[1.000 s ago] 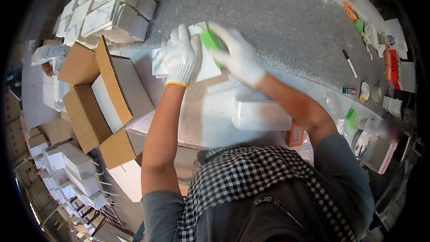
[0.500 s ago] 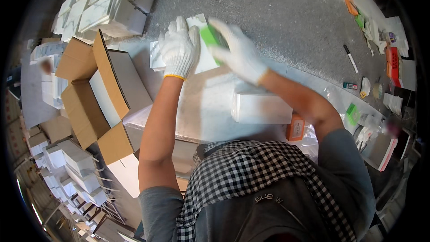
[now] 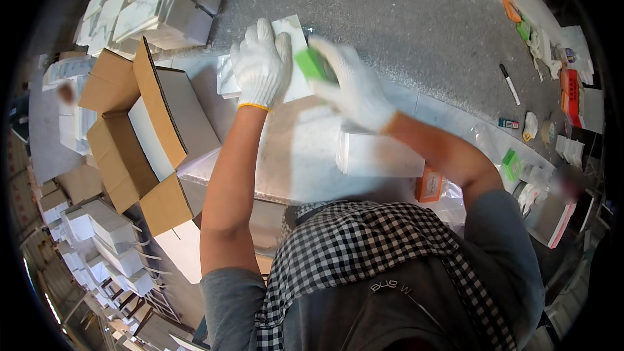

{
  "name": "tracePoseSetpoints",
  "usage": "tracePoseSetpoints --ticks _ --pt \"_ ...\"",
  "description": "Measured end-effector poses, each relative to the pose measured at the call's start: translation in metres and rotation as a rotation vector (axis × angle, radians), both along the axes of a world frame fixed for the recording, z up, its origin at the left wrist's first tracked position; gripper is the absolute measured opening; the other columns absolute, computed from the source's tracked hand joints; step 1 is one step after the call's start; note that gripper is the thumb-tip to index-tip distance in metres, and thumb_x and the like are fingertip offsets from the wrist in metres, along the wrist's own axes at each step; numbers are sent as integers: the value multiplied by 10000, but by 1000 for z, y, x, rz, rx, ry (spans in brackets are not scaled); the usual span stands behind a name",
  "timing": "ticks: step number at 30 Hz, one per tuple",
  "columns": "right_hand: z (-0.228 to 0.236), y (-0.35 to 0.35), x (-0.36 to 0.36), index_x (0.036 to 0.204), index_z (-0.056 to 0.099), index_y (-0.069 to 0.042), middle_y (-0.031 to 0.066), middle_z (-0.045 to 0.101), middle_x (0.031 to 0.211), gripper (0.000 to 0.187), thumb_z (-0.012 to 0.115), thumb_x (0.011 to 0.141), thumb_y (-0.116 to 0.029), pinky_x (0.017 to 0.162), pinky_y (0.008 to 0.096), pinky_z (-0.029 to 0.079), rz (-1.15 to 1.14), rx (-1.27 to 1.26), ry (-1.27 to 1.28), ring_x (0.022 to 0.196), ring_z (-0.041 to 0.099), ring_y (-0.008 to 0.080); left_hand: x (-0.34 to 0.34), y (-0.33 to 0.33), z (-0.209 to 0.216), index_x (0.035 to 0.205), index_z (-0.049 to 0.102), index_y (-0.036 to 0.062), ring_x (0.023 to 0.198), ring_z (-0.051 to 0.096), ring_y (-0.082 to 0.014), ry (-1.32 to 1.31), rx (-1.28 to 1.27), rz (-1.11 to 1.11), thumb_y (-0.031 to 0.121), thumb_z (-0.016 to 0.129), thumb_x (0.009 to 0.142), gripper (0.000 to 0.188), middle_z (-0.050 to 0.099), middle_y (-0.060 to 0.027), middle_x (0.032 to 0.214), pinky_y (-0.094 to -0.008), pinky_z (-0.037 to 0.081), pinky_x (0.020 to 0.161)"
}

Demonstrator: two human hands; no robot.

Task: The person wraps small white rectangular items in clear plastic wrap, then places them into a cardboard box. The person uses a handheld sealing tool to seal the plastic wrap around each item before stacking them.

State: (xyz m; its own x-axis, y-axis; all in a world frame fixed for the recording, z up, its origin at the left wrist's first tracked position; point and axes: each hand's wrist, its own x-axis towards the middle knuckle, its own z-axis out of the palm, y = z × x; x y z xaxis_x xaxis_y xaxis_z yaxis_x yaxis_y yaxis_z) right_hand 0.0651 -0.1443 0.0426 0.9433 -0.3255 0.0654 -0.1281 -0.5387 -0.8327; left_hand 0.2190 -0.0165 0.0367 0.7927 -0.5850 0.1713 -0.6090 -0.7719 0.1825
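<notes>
My left hand (image 3: 261, 65), in a white knitted glove, lies flat with its fingers stretched out on a white marble-look tile (image 3: 298, 88). The tile rests on the worktable, and another grey-veined tile edge shows left of the hand. At the tile's right edge, my gloved right hand (image 3: 357, 84) grips a green rectangular block (image 3: 312, 65) between thumb and fingers. This hand is smeared by motion. I cannot tell whether the block touches the tile.
An open cardboard box (image 3: 140, 140) stands at the left, with stacked marble-look tiles (image 3: 172, 16) beyond it. Nearer me are a stack of white tiles (image 3: 383, 155) and an orange box (image 3: 429, 183). A marker (image 3: 509, 84) and a second green block (image 3: 512, 165) lie to the right.
My right hand and the green block have moved slightly right, away from the tile's middle. The left hand stays pressed on the tile, its fingers shifted slightly.
</notes>
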Motion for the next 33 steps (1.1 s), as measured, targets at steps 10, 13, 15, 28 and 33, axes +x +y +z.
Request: tracePoseSetpoints --ticks 10,13,15,28,33 --pt "1 -37 74 1550 459 -195 226 574 1369 696 671 922 -407 1041 448 484 -140 -35 62 1205 619 396 3 -3 8 1270 534 62 1136 656 -384 33 17 -34 428 487 1020 445 638 -205 1246 -568 389 1115" --pt "15 -11 33 1546 467 -205 224 574 1359 688 682 919 -388 1040 451 486 -20 -30 66 1205 622 390 4 5 -4 1267 537 59 1124 657 -386 -5 -22 -19 423 485 1020 444 643 -204 1229 -566 383 1121" --pt "19 2 -3 1533 478 -206 216 582 1334 678 690 909 -369 1030 455 491 60 26 81 1202 621 387 0 2 4 1276 536 57 1117 656 -390 38 -13 -23 416 485 1017 445 642 -206 1232 -566 380 1123" --pt "-2 -90 124 1554 481 -168 249 584 1447 730 662 914 -469 1079 465 479 -223 30 -46 1280 607 410 2 1 14 1393 520 -4 1195 589 -441 23 -66 -69 400 547 984 575 612 -268 1263 -550 386 1100" --pt "-7 -91 44 1573 446 -93 218 519 1549 769 708 917 -399 1148 428 439 -262 287 -68 1393 542 357 -32 -20 27 1470 443 -26 1220 566 -420 -72 146 207 659 676 850 953 611 -266 1286 -596 317 1125"
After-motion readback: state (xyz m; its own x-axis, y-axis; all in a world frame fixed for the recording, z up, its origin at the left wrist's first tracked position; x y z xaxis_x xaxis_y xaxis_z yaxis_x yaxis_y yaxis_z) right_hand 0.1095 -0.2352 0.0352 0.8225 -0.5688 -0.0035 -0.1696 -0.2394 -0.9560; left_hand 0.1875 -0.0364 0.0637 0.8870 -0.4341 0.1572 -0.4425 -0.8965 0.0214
